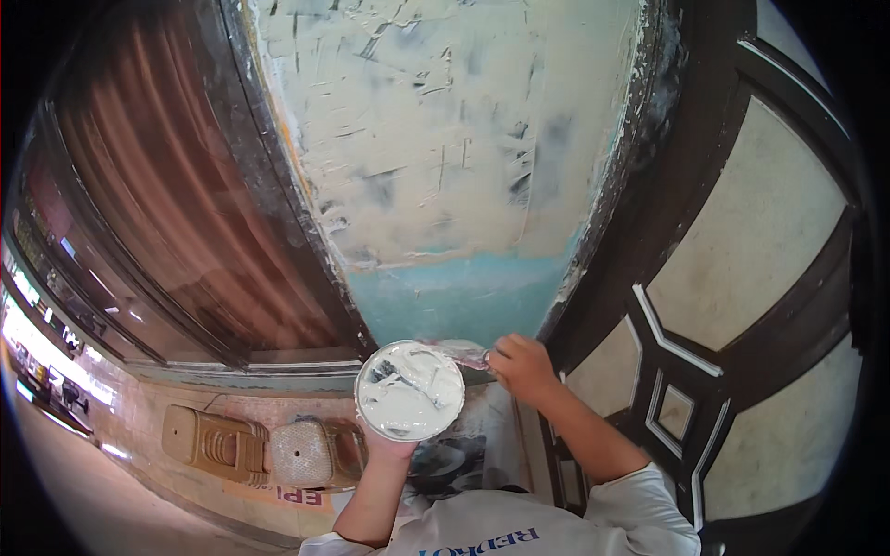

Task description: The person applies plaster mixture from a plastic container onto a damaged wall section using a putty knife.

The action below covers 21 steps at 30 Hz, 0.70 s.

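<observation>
My left hand (389,443) supports a round tub (410,398) of wet white paste from underneath, mostly hidden by it. My right hand (517,369) grips a smeared scraper (464,352) at the tub's right rim; part of the blade overlaps the rim. Beyond the tub rises a wall panel (445,139), coated in rough cream filler with scrape marks and darker patches. Its lower band (445,301) is teal, with uneven edges along both dark frames.
To the left is a glazed dark window (232,185) with a reddish-brown curtain. To the right stands a dark door (751,222) with pale panels. Below left are brown plastic stools (204,435) on a tiled floor (153,398); a grey printed sheet (491,445) lies below the wall.
</observation>
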{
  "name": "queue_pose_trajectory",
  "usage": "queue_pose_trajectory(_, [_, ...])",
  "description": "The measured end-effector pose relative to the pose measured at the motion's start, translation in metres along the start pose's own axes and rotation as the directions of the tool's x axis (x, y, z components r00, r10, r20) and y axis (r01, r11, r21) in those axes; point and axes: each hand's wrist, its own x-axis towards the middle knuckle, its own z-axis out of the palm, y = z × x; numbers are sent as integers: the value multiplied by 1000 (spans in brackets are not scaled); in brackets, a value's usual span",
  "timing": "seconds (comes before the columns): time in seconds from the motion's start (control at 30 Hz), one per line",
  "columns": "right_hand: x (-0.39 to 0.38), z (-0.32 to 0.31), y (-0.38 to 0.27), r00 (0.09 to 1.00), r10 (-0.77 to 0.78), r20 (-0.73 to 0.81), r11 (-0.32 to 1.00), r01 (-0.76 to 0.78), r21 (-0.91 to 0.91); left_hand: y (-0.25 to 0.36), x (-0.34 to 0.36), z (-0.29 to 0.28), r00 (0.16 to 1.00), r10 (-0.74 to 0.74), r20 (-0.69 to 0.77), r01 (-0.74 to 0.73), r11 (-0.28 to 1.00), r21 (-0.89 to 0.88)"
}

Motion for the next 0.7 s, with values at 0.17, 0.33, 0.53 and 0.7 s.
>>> queue_pose_trajectory(0.17, [-16,30,-23,940,342,-5,938,-342,-47,59,-28,-30,999,-18,-40,18,1000,-4])
queue_pose_trajectory(0.33, [-7,59,-72,661,750,32,446,-539,714,80,-44,-50,999,-9,-42,9,1000,-6])
queue_pose_trajectory(0.53, [-12,57,-94,657,709,257,204,-540,816,73,-63,-38,993,-52,-107,56,998,27])
queue_pose_trajectory(0.7, [-25,62,-89,696,623,357,203,-585,785,54,-82,-41,990,1,-144,2,1000,16])
